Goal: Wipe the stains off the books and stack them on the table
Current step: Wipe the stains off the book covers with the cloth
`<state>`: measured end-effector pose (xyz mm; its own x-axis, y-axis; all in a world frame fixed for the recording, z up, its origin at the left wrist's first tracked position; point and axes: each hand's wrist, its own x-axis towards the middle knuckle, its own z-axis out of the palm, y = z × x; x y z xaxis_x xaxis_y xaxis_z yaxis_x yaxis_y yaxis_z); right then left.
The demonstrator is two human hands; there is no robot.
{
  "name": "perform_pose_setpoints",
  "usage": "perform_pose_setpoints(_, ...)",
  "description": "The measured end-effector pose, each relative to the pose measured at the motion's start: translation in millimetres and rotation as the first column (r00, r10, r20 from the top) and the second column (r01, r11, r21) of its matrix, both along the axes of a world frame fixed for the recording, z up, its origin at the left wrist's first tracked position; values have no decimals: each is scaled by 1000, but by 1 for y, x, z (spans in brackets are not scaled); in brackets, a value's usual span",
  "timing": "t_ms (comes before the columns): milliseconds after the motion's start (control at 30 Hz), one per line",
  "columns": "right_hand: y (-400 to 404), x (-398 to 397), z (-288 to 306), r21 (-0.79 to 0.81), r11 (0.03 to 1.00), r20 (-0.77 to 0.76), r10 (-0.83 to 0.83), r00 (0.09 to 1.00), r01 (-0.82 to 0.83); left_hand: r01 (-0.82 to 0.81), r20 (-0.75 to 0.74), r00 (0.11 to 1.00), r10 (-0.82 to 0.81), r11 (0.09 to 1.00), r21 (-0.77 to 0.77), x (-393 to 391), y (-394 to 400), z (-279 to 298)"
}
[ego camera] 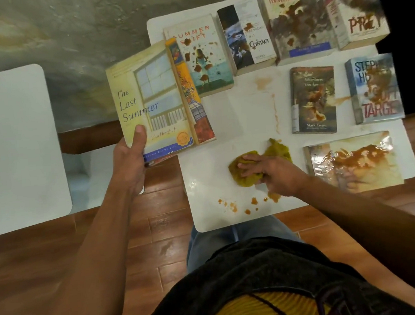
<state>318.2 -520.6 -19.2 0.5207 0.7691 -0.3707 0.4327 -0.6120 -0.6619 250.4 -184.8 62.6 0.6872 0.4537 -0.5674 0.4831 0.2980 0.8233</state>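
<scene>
White tabletop [223, 121] spreads ahead of both hands, smeared with orange-brown streaks beyond the right hand and dotted with drips just nearer the person than that hand. Beyond and to the right of the right hand lie seven stained books: a far row of four, from "Summer Swift" [201, 56] to "Prey" [359, 13], then the Mark Twain paperback [313, 99], the "Target" book [375, 89], and, just right of the right hand, a glossy book [353, 163] carrying the heaviest smear. A second white table [14, 147] stands well left of the left hand and looks the likely place for the stack. The left hand [129, 161] grips two books by their lower corner, thumb on the cover of "The Last Summer" [147, 105], with a second, orange-spined book [191, 96] fanned out behind it; both look clean. The right hand [269, 172] rests with fingers fairly straight on the bunched mustard cloth [254, 166], pressing it to the table. To do this step well, the pair should probably be squared up and set flat on the left table before the cloth goes to the glossy book, wiping from edge toward centre so the sauce gathers rather than spreads.
</scene>
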Motion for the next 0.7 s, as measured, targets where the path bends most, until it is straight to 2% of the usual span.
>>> perform_pose_setpoints(200, -18, 8, 3, 85, 971, 207, -236, 949, 222, 15, 1, 1000, -15, 1000, -24, 8, -10, 3)
perform_pose_setpoints(367, -12, 21, 8, 37, 914, 313, -394, 864, 404, 61, -3, 998, -61, 998, -24, 14, -15, 3)
perform_pose_setpoints(533, 3, 47, 10, -165, 834, 287, -470, 835, 526, 99, -17, 995, -99, 995, -33, 12, -24, 2)
perform_pose_setpoints(700, 11, 69, 19, -169, 795, 291, -524, 800, 582, 125, -63, 990, -128, 991, -43, 2, -36, -1)
